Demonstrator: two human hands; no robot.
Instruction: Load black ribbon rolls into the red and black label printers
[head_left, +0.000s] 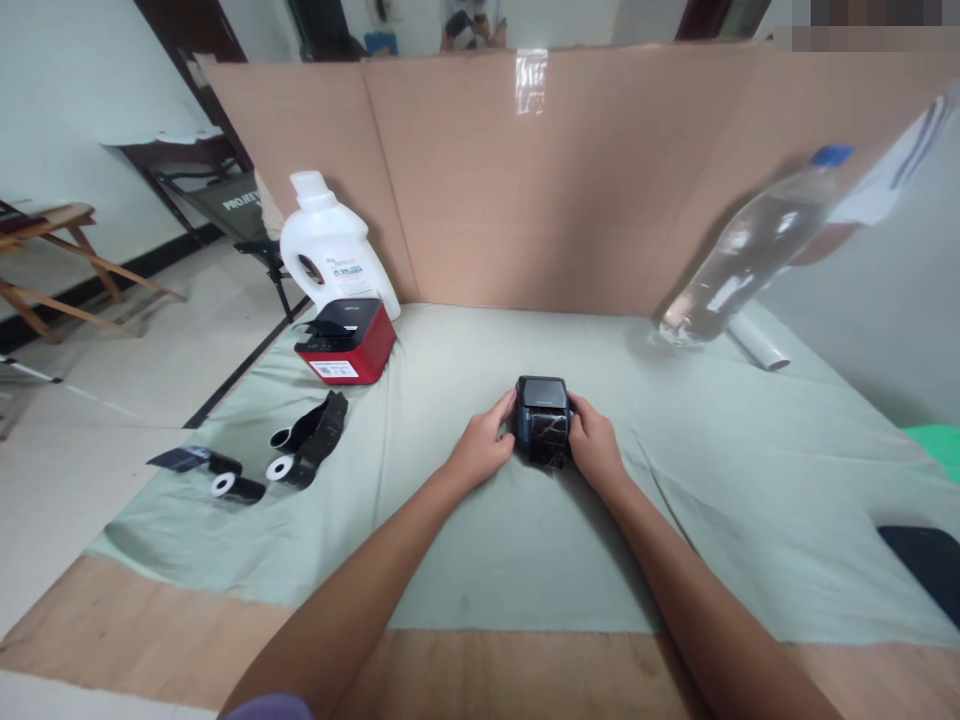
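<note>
Bare forearms point(409, 545) run up from the bottom of my view, over a strip of pale brown wooden tabletop point(525, 670) and onto a creased pale green cloth point(457, 585). Near the middle of that cloth I have a small black boxy device point(541, 397), with a grey panel on top and a glossy dark strip point(550, 432) down its front. The left hand point(484, 442) bears on its left side, thumb and forefinger slightly apart; the right hand point(596, 440) presses the opposite side, fingers part-curled. Between them they have hold of the device. The far fingertips are hidden, so I cannot tell how firm the grip is, nor whether the base touches the cloth.

A slip worries me most: uneven pressure from the two sides could twist the device or let it drop. A thumb catching the glossy strip could crease it or tug it loose. If the device drags, the loose cloth could bunch, and that might send the black rolls with white cores point(304, 468) on the left rolling. The tall clear plastic bottle with a blue cap point(757, 250), far right, could topple if its footing were pulled, simply for being tall.
</note>
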